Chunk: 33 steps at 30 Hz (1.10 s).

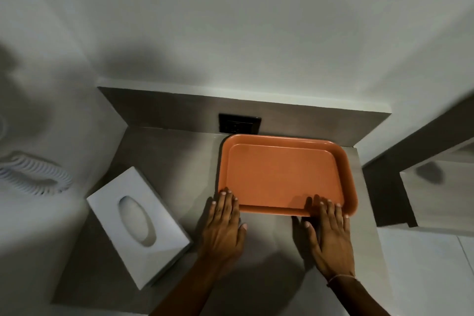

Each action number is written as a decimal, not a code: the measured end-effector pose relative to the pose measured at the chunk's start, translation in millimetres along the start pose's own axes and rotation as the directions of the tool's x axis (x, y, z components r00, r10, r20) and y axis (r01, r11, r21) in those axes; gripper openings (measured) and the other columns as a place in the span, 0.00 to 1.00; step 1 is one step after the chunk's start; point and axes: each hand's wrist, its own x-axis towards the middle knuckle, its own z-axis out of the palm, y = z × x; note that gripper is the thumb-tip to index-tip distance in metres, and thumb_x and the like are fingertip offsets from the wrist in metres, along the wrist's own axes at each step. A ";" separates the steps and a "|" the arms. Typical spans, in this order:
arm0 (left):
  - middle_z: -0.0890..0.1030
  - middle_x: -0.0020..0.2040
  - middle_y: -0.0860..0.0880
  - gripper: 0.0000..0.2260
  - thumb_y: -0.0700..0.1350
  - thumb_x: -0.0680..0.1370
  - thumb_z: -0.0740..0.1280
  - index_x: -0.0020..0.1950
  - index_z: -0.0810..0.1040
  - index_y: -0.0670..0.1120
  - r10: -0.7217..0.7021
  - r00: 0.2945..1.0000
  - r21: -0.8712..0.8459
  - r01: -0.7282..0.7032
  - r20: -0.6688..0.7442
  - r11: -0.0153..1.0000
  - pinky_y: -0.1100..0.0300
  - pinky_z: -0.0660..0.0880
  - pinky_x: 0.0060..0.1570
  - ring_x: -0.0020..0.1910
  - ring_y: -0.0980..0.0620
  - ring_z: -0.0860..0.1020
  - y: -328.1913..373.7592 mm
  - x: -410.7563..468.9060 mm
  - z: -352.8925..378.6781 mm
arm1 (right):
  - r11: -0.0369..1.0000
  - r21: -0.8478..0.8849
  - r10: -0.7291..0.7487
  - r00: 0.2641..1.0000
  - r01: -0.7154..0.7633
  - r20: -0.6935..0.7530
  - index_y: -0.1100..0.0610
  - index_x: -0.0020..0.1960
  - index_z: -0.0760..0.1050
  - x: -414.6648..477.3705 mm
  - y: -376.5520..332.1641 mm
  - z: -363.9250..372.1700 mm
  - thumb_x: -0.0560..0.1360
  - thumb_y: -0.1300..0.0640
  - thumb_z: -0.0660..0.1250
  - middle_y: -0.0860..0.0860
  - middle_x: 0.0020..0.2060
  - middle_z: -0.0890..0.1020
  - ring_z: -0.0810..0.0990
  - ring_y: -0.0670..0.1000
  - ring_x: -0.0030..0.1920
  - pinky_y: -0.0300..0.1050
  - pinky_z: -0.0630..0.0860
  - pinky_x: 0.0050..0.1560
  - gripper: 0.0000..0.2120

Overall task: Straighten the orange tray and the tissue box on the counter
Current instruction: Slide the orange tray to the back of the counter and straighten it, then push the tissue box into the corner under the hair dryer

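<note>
Fingers [225,200] flat, unclenched on smooth rounded orange tray [282,174] rim, boxy white tissue box [138,226] askew

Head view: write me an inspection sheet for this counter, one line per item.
Surface: grey counter, no spills seen.
Job's things: orange tray empty, near the back wall at the right, about square to it; white tissue box at the left, skewed to the counter edges.
Clutter: nothing seen.
Grippers: left hand and right hand flat, fingertips on the tray's near rim, gripping nothing.
Cables: white coiled cord left of the counter, apart from the tissue box.
Surroundings: dark wall socket behind the tray; plain walls; dim light.
</note>
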 end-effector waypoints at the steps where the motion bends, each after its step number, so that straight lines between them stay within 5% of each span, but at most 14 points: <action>1: 0.58 0.77 0.42 0.27 0.54 0.79 0.52 0.75 0.58 0.41 -0.032 0.999 -0.037 0.031 -0.031 0.999 0.43 0.52 0.76 0.77 0.43 0.54 -5.7 -3.4 -4.1 | 0.998 0.059 -0.028 1.000 0.029 -0.015 0.45 0.78 0.39 0.2 -13.4 -1.6 0.79 0.35 0.44 0.45 0.77 0.46 0.45 0.53 0.78 0.59 0.48 0.75 0.33; 5: 0.52 0.79 0.45 0.26 0.50 0.79 0.52 0.77 0.52 0.45 -0.217 0.967 -0.201 0.188 -0.134 0.961 0.45 0.51 0.76 0.78 0.47 0.46 -52.9 -36.6 -26.1 | 0.923 0.250 -0.300 0.954 0.294 -0.014 0.40 0.78 0.41 3.3 -92.2 5.0 0.80 0.39 0.50 0.30 0.75 0.41 0.38 0.37 0.76 0.52 0.44 0.74 0.30; 11: 0.39 0.77 0.46 0.30 0.55 0.78 0.49 0.76 0.42 0.47 -0.511 0.856 -0.268 0.476 -0.076 0.838 0.48 0.52 0.75 0.77 0.47 0.39 -122.6 -99.0 -40.9 | 0.703 0.280 -0.704 0.698 0.654 0.136 0.55 0.79 0.49 4.2 -218.5 40.7 0.82 0.45 0.52 0.51 0.78 0.50 0.47 0.48 0.78 0.42 0.43 0.77 0.30; 16: 0.39 0.77 0.45 0.33 0.64 0.75 0.43 0.74 0.38 0.48 -0.570 0.820 -0.282 0.536 -0.048 0.796 0.50 0.50 0.73 0.77 0.44 0.42 -145.0 -115.5 -37.4 | 0.550 0.261 -0.834 0.501 0.794 0.232 0.58 0.79 0.50 15.1 -276.2 63.4 0.82 0.52 0.54 0.55 0.78 0.52 0.51 0.53 0.78 0.50 0.53 0.77 0.28; 18: 0.35 0.76 0.46 0.32 0.62 0.77 0.45 0.73 0.35 0.49 -0.600 0.800 -0.306 0.567 -0.020 0.765 0.49 0.51 0.75 0.77 0.44 0.41 -150.7 -116.2 -34.4 | 0.553 0.262 -0.826 0.480 0.791 0.296 0.56 0.79 0.48 18.7 -281.2 71.2 0.82 0.51 0.55 0.54 0.78 0.50 0.53 0.54 0.78 0.50 0.56 0.77 0.29; 21: 0.34 0.76 0.46 0.32 0.57 0.80 0.52 0.74 0.35 0.50 -0.616 0.788 -0.352 0.576 -0.003 0.738 0.49 0.65 0.70 0.78 0.44 0.45 -153.6 -115.2 -31.8 | 0.595 0.279 -0.788 0.479 0.754 0.386 0.54 0.79 0.41 20.7 -281.8 79.2 0.82 0.49 0.54 0.52 0.79 0.45 0.63 0.54 0.74 0.49 0.69 0.70 0.31; 23: 0.36 0.77 0.44 0.32 0.54 0.80 0.54 0.74 0.36 0.49 -0.612 0.790 -0.388 0.564 -0.002 0.729 0.51 0.70 0.65 0.78 0.43 0.50 -151.1 -114.5 -32.0 | 0.608 0.261 -0.774 0.487 0.750 0.404 0.53 0.78 0.37 18.5 -282.6 81.7 0.82 0.49 0.53 0.50 0.79 0.42 0.74 0.52 0.62 0.47 0.78 0.57 0.33; 26: 0.38 0.78 0.42 0.32 0.52 0.80 0.55 0.75 0.37 0.48 -0.635 0.771 -0.454 0.580 0.038 0.677 0.50 0.69 0.66 0.76 0.41 0.56 -149.3 -112.3 -30.2 | 0.629 0.256 -0.759 0.507 0.734 0.409 0.53 0.78 0.36 13.3 -284.6 85.1 0.82 0.51 0.53 0.47 0.78 0.37 0.78 0.52 0.48 0.46 0.79 0.45 0.33; 31: 0.43 0.80 0.45 0.33 0.46 0.79 0.60 0.77 0.43 0.47 -0.712 0.697 -0.599 0.606 0.082 0.524 0.52 0.63 0.70 0.74 0.42 0.61 -147.4 -103.8 -29.4 | 0.634 0.369 -0.770 0.511 0.679 0.383 0.53 0.75 0.34 10.0 -290.6 82.4 0.83 0.56 0.55 0.50 0.78 0.39 0.75 0.54 0.59 0.44 0.75 0.59 0.33; 33: 0.47 0.80 0.45 0.32 0.43 0.79 0.62 0.77 0.46 0.47 -0.730 0.679 -0.647 0.591 0.077 0.482 0.55 0.61 0.70 0.74 0.43 0.60 -147.0 -101.9 -30.1 | 0.649 0.428 -0.761 0.533 0.629 0.370 0.52 0.74 0.34 10.2 -292.2 81.2 0.82 0.59 0.58 0.51 0.78 0.41 0.66 0.53 0.71 0.36 0.61 0.70 0.35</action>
